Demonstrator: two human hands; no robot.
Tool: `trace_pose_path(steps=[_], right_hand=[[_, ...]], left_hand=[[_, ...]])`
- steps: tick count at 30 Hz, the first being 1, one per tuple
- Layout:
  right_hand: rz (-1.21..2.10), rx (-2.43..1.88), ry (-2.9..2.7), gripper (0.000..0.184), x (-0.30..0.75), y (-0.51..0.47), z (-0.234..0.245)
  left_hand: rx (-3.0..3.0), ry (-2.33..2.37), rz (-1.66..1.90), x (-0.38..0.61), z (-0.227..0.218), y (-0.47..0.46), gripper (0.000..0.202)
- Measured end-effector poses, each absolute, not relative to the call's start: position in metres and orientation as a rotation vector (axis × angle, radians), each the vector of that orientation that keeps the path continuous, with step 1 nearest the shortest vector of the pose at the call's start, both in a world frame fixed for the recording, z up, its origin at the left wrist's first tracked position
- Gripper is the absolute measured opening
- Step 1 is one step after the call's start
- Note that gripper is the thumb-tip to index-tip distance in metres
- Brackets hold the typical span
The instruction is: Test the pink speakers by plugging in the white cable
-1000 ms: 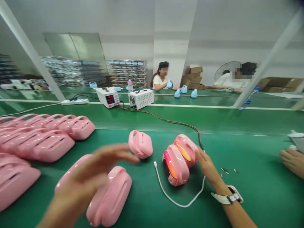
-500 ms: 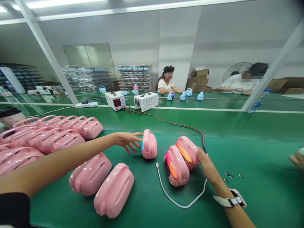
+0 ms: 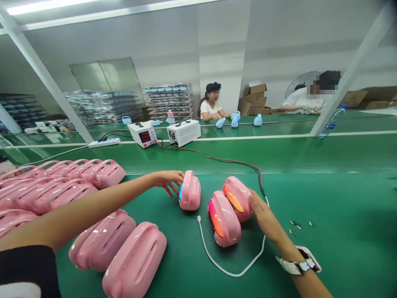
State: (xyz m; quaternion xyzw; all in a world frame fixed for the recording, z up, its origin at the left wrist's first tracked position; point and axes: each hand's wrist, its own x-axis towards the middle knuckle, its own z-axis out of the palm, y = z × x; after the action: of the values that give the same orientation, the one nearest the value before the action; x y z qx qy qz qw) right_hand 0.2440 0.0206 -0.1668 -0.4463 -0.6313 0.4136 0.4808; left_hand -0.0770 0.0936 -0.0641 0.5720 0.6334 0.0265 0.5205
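My left hand [image 3: 170, 181] reaches across to a pink portable speaker [image 3: 192, 193] with a blue-lit face and a top handle. Its fingers are apart, with some tips at the handle's left side, partly hidden. My right hand [image 3: 263, 213] has stretched-out fingers against the right end of another pink speaker [image 3: 243, 194], which glows orange in front; some fingertips are hidden. Just before it stands a third lit speaker [image 3: 228, 225], its face pink and orange. A white cable [image 3: 231, 274] curves around these two, its plug [image 3: 199, 218] lying loose on the green table.
Two unlit pink speakers [image 3: 136, 260] lie near left, with rows of pink speakers [image 3: 74, 194] behind. Small dark cards [image 3: 295, 224] lie at right. A power supply [image 3: 144, 135] and a white box [image 3: 184, 133] stand behind. Two people [image 3: 214, 105] sit across the table.
My left hand's fingers have come up against the blue-lit speaker's handle. The view has shifted slightly; my right hand stays at the orange-lit speaker.
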Motion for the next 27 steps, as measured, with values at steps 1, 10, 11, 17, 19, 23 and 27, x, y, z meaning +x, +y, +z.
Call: trace_pose_path(steps=[1, 10, 11, 17, 19, 23, 27], right_hand=[[1.008, -1.090, -1.535, 0.068, 0.244, 0.021, -0.167], [0.451, -1.057, -1.484, 0.038, 0.243, 0.005, -0.153], [0.266, -0.985, -1.490, 0.027, 0.238, -0.006, -0.145], [0.149, -0.923, -2.293, 0.024, 0.147, -0.075, -0.107], [0.070, -1.244, -2.579, 0.024, 0.113, -0.082, -0.113], [-0.092, -1.471, -2.743, 0.041, 0.088, -0.073, -0.141], [-0.082, -1.397, -2.651, 0.046, 0.102, -0.068, -0.166]], left_hand=[[1.350, 1.514, 0.063, -0.078, -0.065, 0.094, 0.068], [1.265, 1.556, 0.146, -0.071, -0.075, 0.081, 0.072], [1.231, 1.543, 0.156, -0.069, -0.078, 0.078, 0.071], [1.082, 1.659, 0.377, -0.039, -0.099, 0.069, 0.050], [1.070, 1.695, 0.477, -0.032, -0.091, 0.064, 0.046], [1.131, 1.578, 0.713, -0.034, -0.048, 0.031, 0.045], [1.266, 1.377, 1.055, -0.053, -0.027, -0.045, 0.042]])
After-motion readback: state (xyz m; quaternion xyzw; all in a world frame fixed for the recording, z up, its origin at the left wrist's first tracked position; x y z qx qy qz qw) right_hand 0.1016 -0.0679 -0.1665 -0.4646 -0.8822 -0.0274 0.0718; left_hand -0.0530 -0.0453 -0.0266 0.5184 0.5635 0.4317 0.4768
